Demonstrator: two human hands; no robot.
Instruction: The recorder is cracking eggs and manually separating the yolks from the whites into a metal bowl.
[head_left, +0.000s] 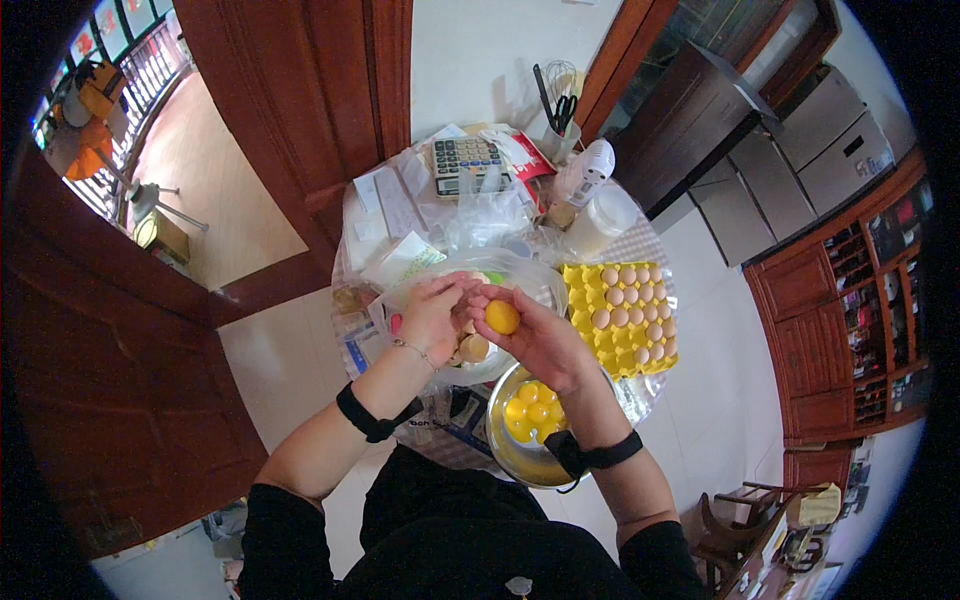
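My right hand (547, 341) is cupped palm up, with a round orange-yellow egg yolk (502, 318) resting at its fingers. My left hand (433, 319) is beside it, thumb and fingers apart, and I see nothing held in it. Both hands are above a container lined with a clear plastic bag (529, 281). Brown eggshells (473, 348) lie in there, partly hidden by my hands. Below my right forearm, a steel bowl (499, 450) holds several whole yolks (537, 412). To the right, a yellow egg tray (592, 330) carries brown eggs (635, 315) and some bare cups.
The round table's checked cloth (637, 238) bears a calculator (469, 161), papers (397, 199), a plastic bag (487, 217), a lidded jar (600, 221) and a white hand mixer (586, 171). A cup (561, 139) with scissors and a whisk stands at the back.
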